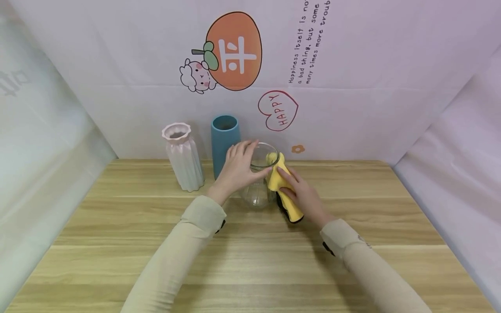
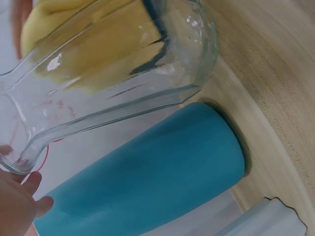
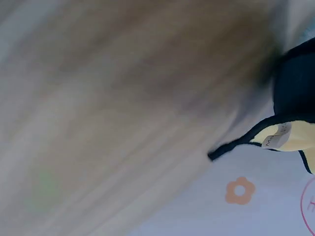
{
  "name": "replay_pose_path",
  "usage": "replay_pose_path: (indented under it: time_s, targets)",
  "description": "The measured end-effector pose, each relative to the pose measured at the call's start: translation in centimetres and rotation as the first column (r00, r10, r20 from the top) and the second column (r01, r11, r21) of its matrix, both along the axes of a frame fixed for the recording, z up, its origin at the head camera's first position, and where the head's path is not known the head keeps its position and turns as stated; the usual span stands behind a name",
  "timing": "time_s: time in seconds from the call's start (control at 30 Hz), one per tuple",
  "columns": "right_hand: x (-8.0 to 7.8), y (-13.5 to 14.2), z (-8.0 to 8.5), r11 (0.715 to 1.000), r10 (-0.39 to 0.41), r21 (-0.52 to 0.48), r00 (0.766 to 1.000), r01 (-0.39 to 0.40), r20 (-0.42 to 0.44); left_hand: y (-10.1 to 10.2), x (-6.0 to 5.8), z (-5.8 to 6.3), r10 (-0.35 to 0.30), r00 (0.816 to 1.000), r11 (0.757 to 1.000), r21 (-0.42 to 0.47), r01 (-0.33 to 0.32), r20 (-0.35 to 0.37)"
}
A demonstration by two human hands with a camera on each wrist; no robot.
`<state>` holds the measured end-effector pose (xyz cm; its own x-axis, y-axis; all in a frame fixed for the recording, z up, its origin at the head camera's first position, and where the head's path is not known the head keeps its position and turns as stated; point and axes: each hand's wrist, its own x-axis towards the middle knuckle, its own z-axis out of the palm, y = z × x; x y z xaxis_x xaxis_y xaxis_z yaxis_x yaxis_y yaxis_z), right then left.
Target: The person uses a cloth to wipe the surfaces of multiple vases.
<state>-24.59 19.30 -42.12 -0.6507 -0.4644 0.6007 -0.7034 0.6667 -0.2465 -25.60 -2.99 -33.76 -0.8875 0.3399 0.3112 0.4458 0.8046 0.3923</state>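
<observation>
A clear glass vase point(image 1: 256, 198) stands on the wooden table near its back edge. My left hand point(image 1: 236, 169) grips it at the rim, fingers on the far side and thumb on the near side. In the left wrist view, fingertips point(image 2: 32, 184) touch the flared lip of the glass vase point(image 2: 118, 110). My right hand point(image 1: 305, 198) holds a yellow cloth with black edging point(image 1: 291, 206) against the vase's right side. Yellow shows through the glass in the left wrist view. The right wrist view catches the cloth point(image 3: 295, 135) with its dark side and a small label; the right hand is hidden there.
Just left of the glass vase stands a tall blue vase point(image 1: 224, 145). Farther left is a white pleated vase point(image 1: 185, 163) with a pinkish scalloped rim. A printed white backdrop point(image 1: 344, 117) rises behind the table point(image 1: 242, 269), and pale curtains hang at both sides.
</observation>
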Motion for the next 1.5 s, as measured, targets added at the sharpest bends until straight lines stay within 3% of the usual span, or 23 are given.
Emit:
replay_pose_path:
  time_s: [0.17, 0.4, 0.7, 0.97, 1.2, 1.33, 1.5]
  targets:
    - [0.0, -0.4, 1.1, 0.998, 0.006, -0.057, 0.997, -0.011, -0.082, -0.1, -0.1, 0.1, -0.031, 0.999, 0.999, 0.023, 0.03, 0.038]
    - [-0.1, -0.5, 0.7, 1.0, 0.024, -0.002, 0.991, -0.025, -0.135, -0.3, -0.2, 0.2, -0.066, 0.993, 0.997, 0.046, 0.062, 0.1]
    - [-0.2, -0.1, -0.6, 0.998, 0.044, 0.045, 0.995, -0.04, -0.092, -0.6, -0.1, 0.5, -0.074, 0.992, 0.997, 0.039, 0.07, 0.104]
    - [0.0, 0.7, -1.5, 0.994, 0.057, 0.097, 0.998, -0.053, -0.041, -0.6, -0.1, 0.2, -0.037, 0.997, 0.999, 0.015, 0.036, 0.073]
    - [-0.3, -0.1, -0.3, 1.0, 0.022, -0.018, 0.997, -0.024, -0.071, -0.4, 0.2, 0.1, 0.025, 0.999, 1.0, 0.013, -0.026, 0.029]
    - [-0.1, -1.0, 0.7, 0.994, 0.017, -0.106, 0.996, -0.026, -0.084, -0.2, 0.3, 0.2, 0.003, 0.999, 0.999, 0.048, -0.005, 0.05]
    - [0.1, -1.9, 0.9, 0.993, 0.033, -0.11, 0.993, -0.046, -0.117, -0.3, 0.3, 0.2, -0.038, 0.995, 0.996, 0.087, 0.03, 0.091]
